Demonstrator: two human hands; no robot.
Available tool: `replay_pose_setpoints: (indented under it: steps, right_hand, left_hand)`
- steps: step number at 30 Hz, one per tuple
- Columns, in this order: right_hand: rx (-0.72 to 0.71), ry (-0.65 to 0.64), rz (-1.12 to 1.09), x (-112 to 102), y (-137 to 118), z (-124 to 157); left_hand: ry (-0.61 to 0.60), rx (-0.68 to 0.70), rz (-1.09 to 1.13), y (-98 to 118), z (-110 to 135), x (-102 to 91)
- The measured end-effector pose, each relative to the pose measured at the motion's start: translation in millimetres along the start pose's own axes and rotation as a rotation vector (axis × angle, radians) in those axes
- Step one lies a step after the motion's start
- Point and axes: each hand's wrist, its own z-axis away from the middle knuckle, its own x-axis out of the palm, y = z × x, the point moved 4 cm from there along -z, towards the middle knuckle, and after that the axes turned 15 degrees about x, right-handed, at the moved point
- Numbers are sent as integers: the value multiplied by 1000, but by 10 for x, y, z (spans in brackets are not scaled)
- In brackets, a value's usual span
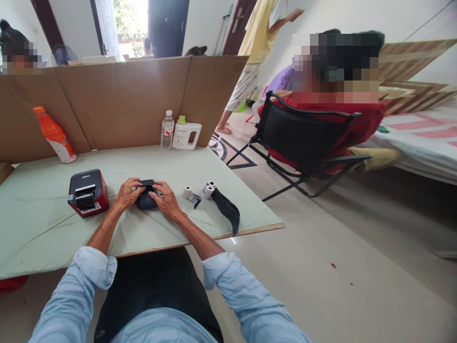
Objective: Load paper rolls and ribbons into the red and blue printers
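Both hands are on a small black device [145,200], which looks like a portable receipt printer with its lid raised at the far side. My left hand [127,193] grips its left side, fingers curled at the lid. From the right, my right hand [166,199] closes on the same device, thumb and fingers near the lid; the palms' inner sides are hidden. To the right of my right hand lies a small paper roll [187,192] with a printed end. Beside it are more white rolls [208,191], with a long black strip [226,208] trailing towards the table's front edge.
A red and black printer [89,193] stands left of my hands on the table [43,238]. Behind are an orange bottle [55,136], a water bottle [167,131], a white jug [186,136] and a cardboard screen [124,102]. A seated person occupies a black chair [303,124] at right.
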Motion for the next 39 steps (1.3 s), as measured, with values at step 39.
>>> replay_pose_setpoints:
  steps: [39]
  right_hand:
    - [-57, 72, -16, 89, 19, 149]
  left_hand:
    - [-40, 30, -91, 78, 679, 31]
